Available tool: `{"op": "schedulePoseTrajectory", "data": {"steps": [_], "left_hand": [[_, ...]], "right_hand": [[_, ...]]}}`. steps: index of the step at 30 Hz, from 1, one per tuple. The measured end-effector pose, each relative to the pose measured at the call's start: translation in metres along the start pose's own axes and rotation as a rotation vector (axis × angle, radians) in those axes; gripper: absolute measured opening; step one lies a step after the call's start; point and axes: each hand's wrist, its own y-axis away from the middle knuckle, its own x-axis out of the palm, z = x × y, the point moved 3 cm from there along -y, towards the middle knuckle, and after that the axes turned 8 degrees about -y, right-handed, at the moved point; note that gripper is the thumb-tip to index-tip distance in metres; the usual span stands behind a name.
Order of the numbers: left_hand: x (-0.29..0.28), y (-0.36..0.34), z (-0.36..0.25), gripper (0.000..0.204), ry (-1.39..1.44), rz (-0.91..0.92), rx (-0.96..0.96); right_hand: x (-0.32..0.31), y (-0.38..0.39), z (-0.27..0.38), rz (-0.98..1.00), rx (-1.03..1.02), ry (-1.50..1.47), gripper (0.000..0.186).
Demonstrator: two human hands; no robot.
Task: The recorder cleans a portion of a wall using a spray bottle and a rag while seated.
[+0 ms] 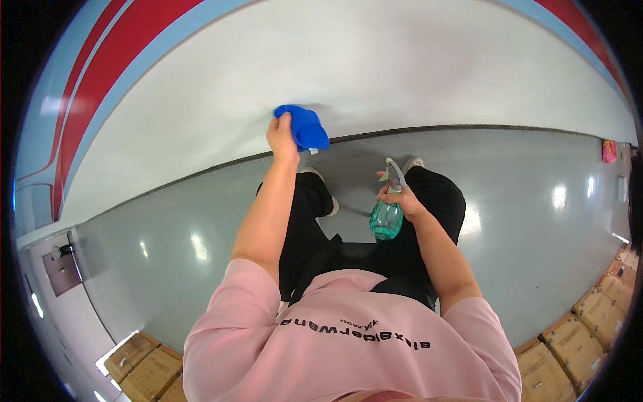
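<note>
My left hand [282, 134] grips a bright blue cloth [303, 124] at the lower part of a white wall [429, 67], a little above its dark bottom edge. My right hand [398, 199] is wrapped round a spray bottle [386, 221] with a translucent green body and pale trigger head, held upright over my legs at right of centre.
Grey glossy floor [536, 248] runs beneath me. Red and blue stripes [110, 53] curve over the wall's upper parts. Cardboard boxes [569, 348] line the lower right and lower left. A pink item [609, 151] lies by the wall at far right.
</note>
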Motion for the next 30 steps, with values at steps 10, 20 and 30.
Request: {"op": "schedulePoseTrajectory", "data": {"steps": [10, 20, 30], "left_hand": [[0.076, -0.028, 0.109, 0.028, -0.197, -0.021, -0.430], [0.077, -0.058, 0.171, 0.031, -0.284, -0.030, -0.662], [0.126, -0.020, 0.144, 0.027, 0.239, 0.291, -0.605]], "right_hand": [[0.004, -0.001, 0.000, -0.049, -0.011, -0.043, 0.065], [0.005, -0.001, -0.005, -0.026, -0.005, -0.164, 0.067], [0.009, 0.000, 0.000, -0.055, -0.020, -0.123, 0.065]]}}
